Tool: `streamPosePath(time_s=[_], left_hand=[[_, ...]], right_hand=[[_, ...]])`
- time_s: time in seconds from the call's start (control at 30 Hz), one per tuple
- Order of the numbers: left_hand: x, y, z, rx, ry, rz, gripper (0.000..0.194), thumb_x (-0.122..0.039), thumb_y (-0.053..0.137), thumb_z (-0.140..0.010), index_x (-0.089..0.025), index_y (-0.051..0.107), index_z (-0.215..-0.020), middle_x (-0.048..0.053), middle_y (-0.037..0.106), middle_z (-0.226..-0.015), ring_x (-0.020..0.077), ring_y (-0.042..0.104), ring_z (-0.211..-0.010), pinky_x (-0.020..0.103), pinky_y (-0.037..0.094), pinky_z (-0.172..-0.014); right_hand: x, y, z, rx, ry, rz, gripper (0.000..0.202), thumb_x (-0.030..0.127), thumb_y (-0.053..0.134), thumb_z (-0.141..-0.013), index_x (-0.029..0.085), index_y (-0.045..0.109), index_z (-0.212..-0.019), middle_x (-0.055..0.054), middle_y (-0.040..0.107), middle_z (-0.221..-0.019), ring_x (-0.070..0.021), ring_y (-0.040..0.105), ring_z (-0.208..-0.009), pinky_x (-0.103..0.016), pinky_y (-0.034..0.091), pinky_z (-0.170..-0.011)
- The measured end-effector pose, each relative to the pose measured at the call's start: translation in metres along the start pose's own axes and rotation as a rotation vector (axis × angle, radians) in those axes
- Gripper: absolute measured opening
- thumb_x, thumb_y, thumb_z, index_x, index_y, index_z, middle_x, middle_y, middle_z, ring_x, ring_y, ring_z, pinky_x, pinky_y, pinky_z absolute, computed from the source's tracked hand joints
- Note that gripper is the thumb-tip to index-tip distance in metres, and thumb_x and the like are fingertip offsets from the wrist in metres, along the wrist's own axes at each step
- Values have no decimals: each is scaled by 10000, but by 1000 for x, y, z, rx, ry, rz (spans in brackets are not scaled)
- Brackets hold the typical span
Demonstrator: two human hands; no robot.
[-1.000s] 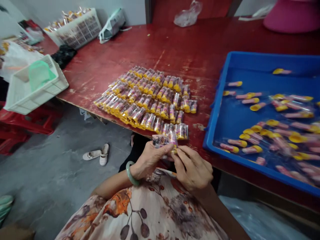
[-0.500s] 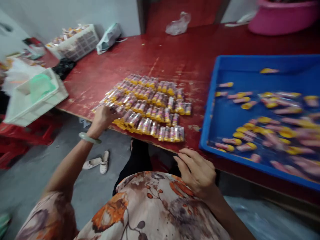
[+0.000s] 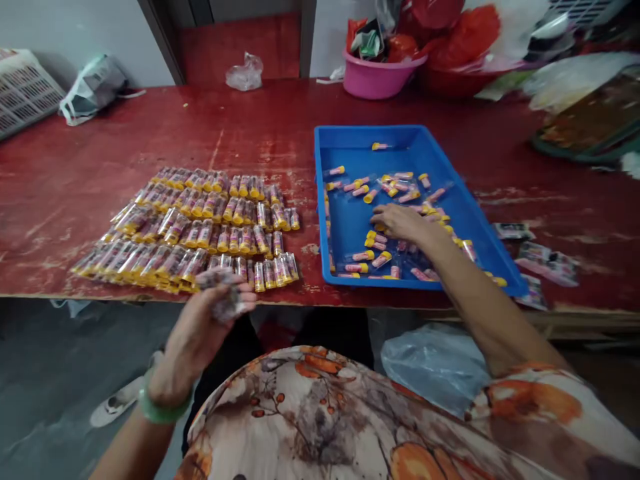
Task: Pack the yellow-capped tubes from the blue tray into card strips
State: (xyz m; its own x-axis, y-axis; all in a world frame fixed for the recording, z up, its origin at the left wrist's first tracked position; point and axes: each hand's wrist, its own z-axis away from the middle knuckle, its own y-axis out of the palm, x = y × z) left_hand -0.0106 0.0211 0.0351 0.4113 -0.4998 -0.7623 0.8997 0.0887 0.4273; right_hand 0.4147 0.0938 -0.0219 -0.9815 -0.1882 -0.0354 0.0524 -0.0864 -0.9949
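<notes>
My left hand [image 3: 205, 320] is palm up at the table's front edge, its fingers curled under a small bunch of clear printed plastic packets [image 3: 223, 293], blurred. Just beyond it, rows of small wrapped tubes with yellow ends [image 3: 200, 233] lie stacked on the red table. My right hand [image 3: 397, 223] reaches down into a blue tray [image 3: 345, 150], fingers bent together among loose pink tubes with yellow caps [image 3: 383, 259]. A bit of yellow shows beneath those fingertips; what they pinch is mostly hidden.
A pink basin [image 3: 383, 77] filled with bags stands behind the tray. Flat printed packets [image 3: 545, 263] lie to the tray's right. At the back are a crumpled clear bag [image 3: 245, 72], a tied bag [image 3: 95, 87] and a white crate [image 3: 25, 93]. A clear plastic bag [image 3: 435, 363] hangs below the table edge.
My view has swung right. My left hand has left the stacked rows and come back with plastic packets in it. My right hand has moved from the table edge into the blue tray.
</notes>
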Motion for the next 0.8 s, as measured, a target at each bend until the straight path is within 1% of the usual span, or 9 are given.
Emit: streamPosePath(time_s=[0.13,0.23,0.33,0.37,0.4,0.47,0.53,0.6,0.8], left_hand=[[41,22,-2,138,-92,-17,180,-194,793,-757,-90,721,-884,114,761,-841,197,732,-721,291,627,-701],[52,29,-5,151,-77,3,261,-211,865,-683,-114,725,-881,74,753,-791,190,726,-720,277,616,-665],[58,32,-11,119,-50,12,330,-201,903,-617,-126,726,-885,43,740,-780,168,701,-690,271,601,-633],[59,33,-12,104,-38,16,337,-200,908,-606,-128,728,-881,36,738,-788,157,689,-676,268,595,-627],[61,34,-13,92,-29,19,337,-202,909,-603,-132,730,-880,29,736,-798,146,679,-667,266,588,-627],[66,36,-14,85,-20,25,321,-219,905,-609,-137,734,-868,19,733,-807,135,667,-662,259,572,-637],[71,37,-13,92,-15,25,309,-235,899,-618,-142,734,-862,18,732,-815,134,668,-686,258,561,-676],[74,38,-12,96,-15,26,316,-236,901,-613,-145,732,-865,20,732,-827,136,673,-713,258,553,-711],[76,32,-13,47,-34,8,307,-270,897,-623,-146,731,-850,23,733,-808,142,670,-666,273,553,-686]], right_hand=[[5,6,-3,-43,17,-86,75,107,590,-758,146,643,-792,-120,679,-886,-185,565,-765,-284,305,-629],[22,2,17,-239,86,-192,153,216,536,-842,171,641,-944,-143,677,-925,-229,589,-801,-324,384,-677],[64,-6,53,-500,134,-425,331,318,536,-873,251,594,-1192,-83,683,-918,-212,596,-724,-334,447,-648],[86,-7,65,-521,113,-526,332,350,524,-900,291,586,-1221,-43,685,-905,-189,606,-704,-310,465,-622],[110,-8,75,-571,71,-805,242,354,562,-895,286,644,-1112,-21,684,-867,-179,619,-698,-298,477,-606],[161,-5,89,-549,12,-1186,90,333,633,-871,252,664,-846,18,662,-738,-144,607,-599,-268,474,-530],[203,2,91,-490,-29,-1308,189,294,670,-860,245,629,-682,37,623,-610,-124,573,-512,-249,445,-454],[226,10,84,-455,-42,-1320,177,243,696,-833,254,640,-665,45,627,-579,-122,575,-488,-245,443,-425],[221,8,68,-364,-81,-1308,187,183,674,-805,233,665,-625,43,638,-584,-120,591,-512,-238,449,-452]])
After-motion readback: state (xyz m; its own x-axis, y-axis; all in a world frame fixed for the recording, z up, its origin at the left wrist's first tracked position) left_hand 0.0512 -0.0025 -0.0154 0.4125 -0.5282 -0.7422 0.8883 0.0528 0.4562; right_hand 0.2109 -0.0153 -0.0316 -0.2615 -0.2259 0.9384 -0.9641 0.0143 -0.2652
